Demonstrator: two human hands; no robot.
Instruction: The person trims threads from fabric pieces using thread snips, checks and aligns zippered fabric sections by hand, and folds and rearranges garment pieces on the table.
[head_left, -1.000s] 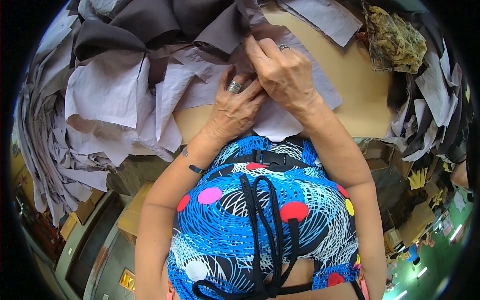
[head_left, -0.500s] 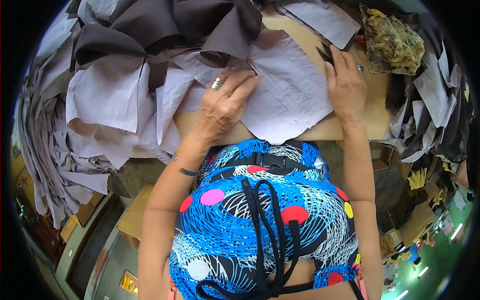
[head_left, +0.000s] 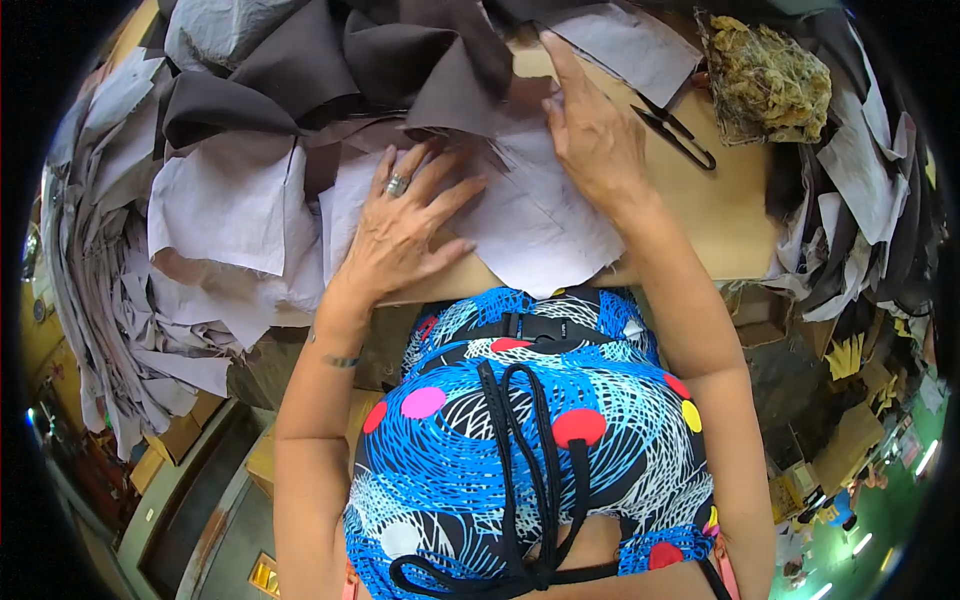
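Note:
My left hand [head_left: 410, 215] lies with spread fingers on a pale lilac-grey fabric piece [head_left: 550, 220], near the folds of the dark brown cloth [head_left: 430, 70]. My right hand [head_left: 600, 145] rests over the upper right part of the same piece. Its index finger stretches away from me and its thumb is near the fabric; the other fingers are partly hidden. Black thread snips [head_left: 675, 132] lie on the tan work surface [head_left: 725, 220] to the right of that hand, apart from it.
Layered fabric strips [head_left: 100, 270] hang at the left, with more cut pieces [head_left: 870, 190] at the right edge. A plastic-wrapped yellowish bundle [head_left: 770, 80] sits at the back right. Another pale piece [head_left: 625, 50] lies at the back. Cardboard boxes [head_left: 845, 450] stand below.
My right hand has moved left and away from me, leaving the snips on the surface. My left hand has shifted left and its fingers have spread. The pale piece has moved slightly left.

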